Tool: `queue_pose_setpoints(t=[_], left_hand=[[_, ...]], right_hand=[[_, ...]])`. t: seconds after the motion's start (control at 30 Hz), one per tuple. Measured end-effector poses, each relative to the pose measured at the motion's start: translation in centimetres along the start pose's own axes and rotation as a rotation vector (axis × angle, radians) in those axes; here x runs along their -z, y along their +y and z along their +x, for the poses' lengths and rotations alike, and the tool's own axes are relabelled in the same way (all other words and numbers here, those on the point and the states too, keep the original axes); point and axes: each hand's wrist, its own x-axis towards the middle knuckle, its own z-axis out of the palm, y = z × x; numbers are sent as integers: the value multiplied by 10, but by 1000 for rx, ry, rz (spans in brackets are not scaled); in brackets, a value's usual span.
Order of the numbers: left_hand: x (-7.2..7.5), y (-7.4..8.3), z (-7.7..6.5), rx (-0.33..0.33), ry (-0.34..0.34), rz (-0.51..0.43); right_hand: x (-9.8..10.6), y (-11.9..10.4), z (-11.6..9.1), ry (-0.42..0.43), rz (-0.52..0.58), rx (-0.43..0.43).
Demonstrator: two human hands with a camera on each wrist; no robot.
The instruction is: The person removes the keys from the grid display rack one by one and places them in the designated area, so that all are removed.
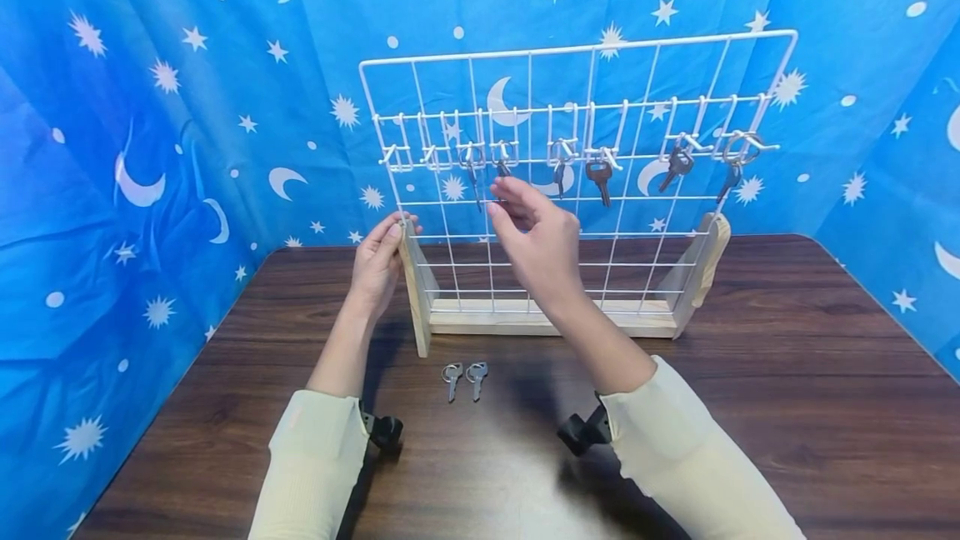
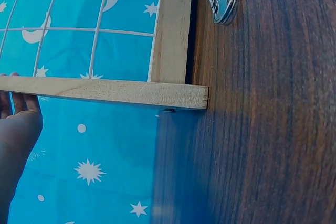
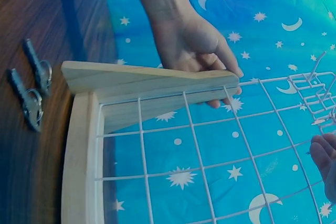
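Note:
A white wire grid rack (image 1: 525, 233) stands in a wooden base on the table. At its left end my left hand (image 1: 377, 261) pinches the upper tip of the wooden side support (image 3: 152, 77), thumb in front and fingers behind. My right hand (image 1: 542, 244) is raised before the grid, fingers bent, thumb and fingertips apart. Its fingertips are just below a key (image 1: 504, 165) hanging on a hook; whether they touch it is unclear. Left of that hangs another key (image 1: 472, 165). Two keys with rings, a left one (image 1: 452, 382) and a right one (image 1: 477, 382), lie on the table.
Further right on the hook row hang several more keys, among them a dark brown one (image 1: 600, 177). Hooks at the far left (image 1: 397, 158) carry no key. A blue curtain (image 1: 187, 190) with moons and stars surrounds the wooden table (image 1: 787, 373).

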Motion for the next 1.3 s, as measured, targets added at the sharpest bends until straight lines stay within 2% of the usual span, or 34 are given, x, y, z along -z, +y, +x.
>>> queue_pose_setpoints(t=[0.13, 0.43, 0.67, 1.03, 1.3], left_hand=[[0, 1, 0, -2, 0, 3], [-1, 0, 0, 4, 1, -1], [-1, 0, 0, 4, -1, 1], [1, 0, 0, -6, 0, -26], [0, -1, 0, -6, 3, -25]], right_hand=[[-6, -5, 5, -5, -24, -29], [-16, -15, 16, -2, -165, -108], [-18, -19, 21, -18, -175, -175], [-18, -21, 20, -2, -138, -146], [-15, -25, 13, 1, -136, -86]])
